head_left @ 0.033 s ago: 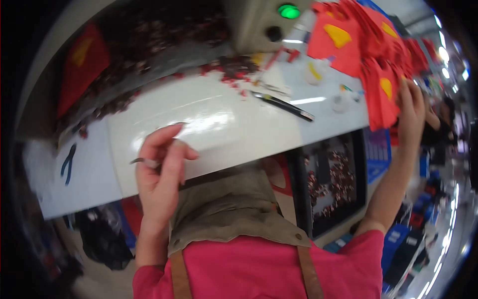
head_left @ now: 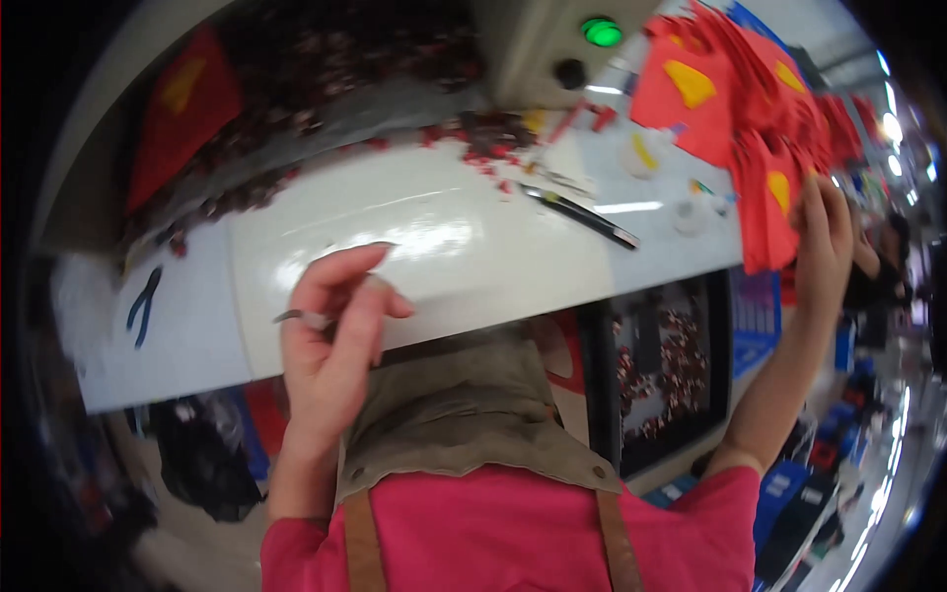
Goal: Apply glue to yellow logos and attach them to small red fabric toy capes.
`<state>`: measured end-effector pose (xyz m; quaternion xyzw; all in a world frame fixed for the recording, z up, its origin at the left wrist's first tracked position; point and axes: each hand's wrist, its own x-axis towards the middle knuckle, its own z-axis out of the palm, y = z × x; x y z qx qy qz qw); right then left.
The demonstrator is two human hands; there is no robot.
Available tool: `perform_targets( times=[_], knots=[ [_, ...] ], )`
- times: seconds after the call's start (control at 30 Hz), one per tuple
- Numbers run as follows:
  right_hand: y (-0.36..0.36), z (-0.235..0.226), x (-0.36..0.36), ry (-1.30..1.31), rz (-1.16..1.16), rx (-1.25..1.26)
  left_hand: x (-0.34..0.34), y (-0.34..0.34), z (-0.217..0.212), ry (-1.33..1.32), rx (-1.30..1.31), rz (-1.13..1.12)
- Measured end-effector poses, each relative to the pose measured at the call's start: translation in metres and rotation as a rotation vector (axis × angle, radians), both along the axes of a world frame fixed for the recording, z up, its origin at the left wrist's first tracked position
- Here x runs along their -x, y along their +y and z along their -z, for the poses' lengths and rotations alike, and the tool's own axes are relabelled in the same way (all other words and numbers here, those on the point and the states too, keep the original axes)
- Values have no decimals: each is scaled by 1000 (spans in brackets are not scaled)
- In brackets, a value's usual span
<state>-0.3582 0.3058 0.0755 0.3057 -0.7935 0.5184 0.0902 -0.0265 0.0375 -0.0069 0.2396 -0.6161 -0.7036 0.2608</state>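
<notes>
Above the table's near edge, my left hand [head_left: 333, 340] is closed around a thin dark metal tool [head_left: 289, 316], whose narrow ends stick out past the fingers. Most of that tool is hidden in the hand. My right hand [head_left: 827, 232] reaches far right, its fingers close together at the edge of a pile of red pieces [head_left: 760, 207] with yellow patches. The fingertips are partly hidden and blurred there. On the white tabletop [head_left: 395, 207] lies a dark, pen-like cutter [head_left: 582, 215], apart from both hands.
Dark pliers [head_left: 145, 308] lie at the table's left. Red and dark scraps [head_left: 488, 138] line the back, beside a housing with a green-lit button [head_left: 601, 32]. Another red piece [head_left: 187, 113] stands at far left. Below the table are a black-framed tray [head_left: 725, 380] of scraps and a black bag [head_left: 212, 469].
The whole view has shifted slightly, so the table and pile appear further right. Both hands keep nearly the same places relative to the table and the red pile.
</notes>
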Motion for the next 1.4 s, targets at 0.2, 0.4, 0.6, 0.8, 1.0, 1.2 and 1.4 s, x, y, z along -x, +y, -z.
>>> perform_targets(
  times=[0.2, 0.4, 0.6, 0.8, 1.0, 1.2, 1.4],
  knots=[
    [-104, 8, -125, -93, -732, -376, -32, -13, -30, 282, 151, 91],
    [-244, 40, -148, -224, -919, -364, -57, -16, -21, 193, -5, 34],
    [-413, 67, -160, -36, -874, -223, -92, -23, -2, 177, -51, -221],
    [-543, 97, -171, 602, -475, -374, -120, -42, 16, 137, -87, -341],
    [-549, 91, -193, 672, -379, -475, -134, -54, 31, 148, -114, -404],
    [-555, 88, -177, 108, -674, -29, -130, -58, 20, 163, -111, -342],
    [-458, 72, -185, -848, -836, 278, -148, -70, 15, 103, -92, -530]
  ],
)
